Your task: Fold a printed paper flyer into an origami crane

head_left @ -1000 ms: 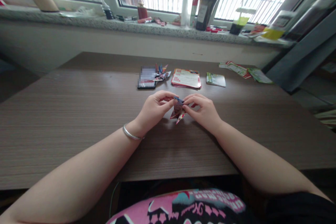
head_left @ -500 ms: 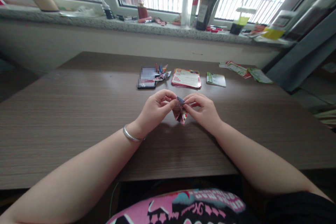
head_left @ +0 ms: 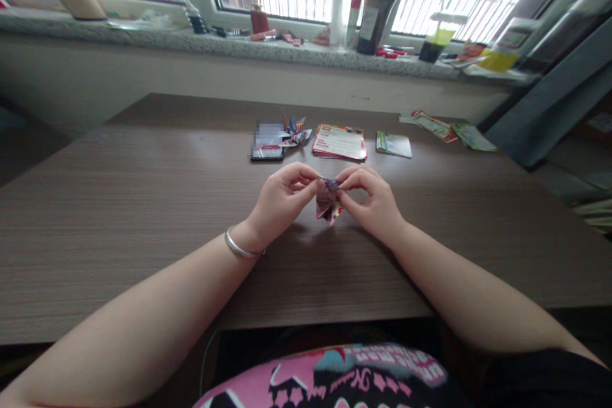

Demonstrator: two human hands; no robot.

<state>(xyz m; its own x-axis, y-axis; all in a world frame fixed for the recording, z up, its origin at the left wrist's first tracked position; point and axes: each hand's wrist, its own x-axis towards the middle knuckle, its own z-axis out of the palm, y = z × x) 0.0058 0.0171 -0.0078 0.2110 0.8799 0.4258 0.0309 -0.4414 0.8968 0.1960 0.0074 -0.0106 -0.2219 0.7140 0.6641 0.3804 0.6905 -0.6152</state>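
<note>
Between my hands is a small piece of folded printed paper (head_left: pixel 327 201), reddish with a bluish top edge and a point hanging down. My left hand (head_left: pixel 285 196) pinches its upper left side between thumb and fingers. On the opposite side, my right hand (head_left: pixel 370 196) pinches the upper right edge. The paper is held up just over the brown table (head_left: pixel 143 204). Beyond my hands sits a folded paper crane (head_left: pixel 296 135), its wings spread, beside a dark phone (head_left: pixel 268 152).
A stack of printed cards (head_left: pixel 339 142) lies beyond my hands, with a smaller green-and-white pad (head_left: pixel 393 144) to its right. Loose paper packets (head_left: pixel 473 138) are at the far right. Bottles, including a dark one (head_left: pixel 375 19), line the granite windowsill (head_left: pixel 306 57).
My thumbs have shifted slightly and the paper's bluish top edge now looks wider and flatter. My right hand has moved a little to the right. Everything else stays in place.
</note>
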